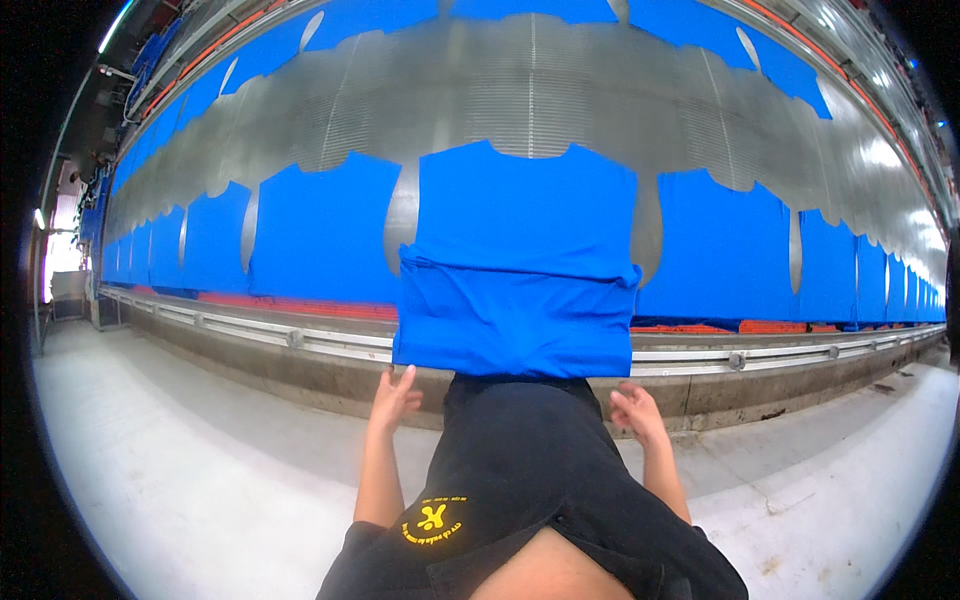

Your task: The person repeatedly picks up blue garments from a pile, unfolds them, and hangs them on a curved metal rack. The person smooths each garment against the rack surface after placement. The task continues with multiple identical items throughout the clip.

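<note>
A bright blue garment panel (520, 270) hangs straight ahead on a long grey metal conveyor surface (530, 90), its lower part folded over and drooping past the rail. My left hand (395, 395) is raised just below the panel's lower left corner, fingers spread, holding nothing. My right hand (635, 408) is just under the lower right corner, fingers loosely curled and empty. Neither hand touches the cloth. My black shirt (520, 480) with a yellow emblem fills the bottom centre.
More blue panels (320, 230) line the conveyor to the left and the right side (720, 250), and another row runs along the top. A metal rail (300, 338) and a concrete kerb run below them. A pale concrete floor (180, 470) spreads on both sides.
</note>
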Motion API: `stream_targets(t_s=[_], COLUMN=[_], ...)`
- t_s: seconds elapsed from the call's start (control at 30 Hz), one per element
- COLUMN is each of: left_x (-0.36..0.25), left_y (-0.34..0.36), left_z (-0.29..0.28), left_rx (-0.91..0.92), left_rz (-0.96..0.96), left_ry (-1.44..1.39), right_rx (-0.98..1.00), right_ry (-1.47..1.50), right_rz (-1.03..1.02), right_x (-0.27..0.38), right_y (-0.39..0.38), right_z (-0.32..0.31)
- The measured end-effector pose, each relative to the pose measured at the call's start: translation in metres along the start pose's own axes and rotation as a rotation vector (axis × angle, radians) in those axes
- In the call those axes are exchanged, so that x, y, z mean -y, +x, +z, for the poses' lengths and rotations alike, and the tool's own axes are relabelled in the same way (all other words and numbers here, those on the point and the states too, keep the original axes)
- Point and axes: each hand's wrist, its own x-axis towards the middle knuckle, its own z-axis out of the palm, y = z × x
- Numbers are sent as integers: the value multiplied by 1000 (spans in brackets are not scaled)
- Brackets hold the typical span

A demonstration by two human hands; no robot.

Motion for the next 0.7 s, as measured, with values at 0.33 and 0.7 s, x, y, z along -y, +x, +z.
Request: stream_targets(t_s=[0.33,0.7], left_x=[-23,-147], left_y=[-1,-60], left_z=[-19,-31], left_rx=[61,32], left_rz=[368,970], left_ry=[-403,-692], right_rx=[-28,40], right_ry=[-64,573], right_rz=[-517,-975], right_x=[57,161], right_y=[-29,-91], right_z=[7,2])
